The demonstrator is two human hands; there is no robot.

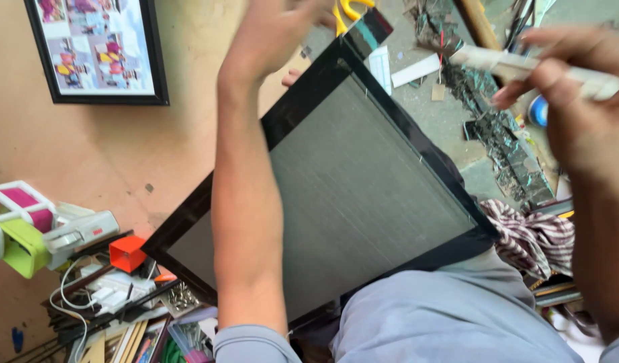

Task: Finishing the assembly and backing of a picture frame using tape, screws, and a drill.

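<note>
head view: left hand (282, 30) grips black frame (363, 195)'s top edge.

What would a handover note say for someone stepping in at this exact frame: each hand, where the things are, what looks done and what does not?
Left hand: raised at the far top corner of the black picture frame, apparently steadying it; the grip itself is blurred.
Right hand: closed around a pale stick-like tool, held clear of the frame to its right.
Frame: propped on the lap, back side up, grey backing board seated inside the black border.
Nearby: striped cloth beside the frame's right corner, yellow-handled scissors past the top corner.
Done: backing board is in place.
Left: whether the board is fixed cannot be told; the tool is not touching it.
</note>
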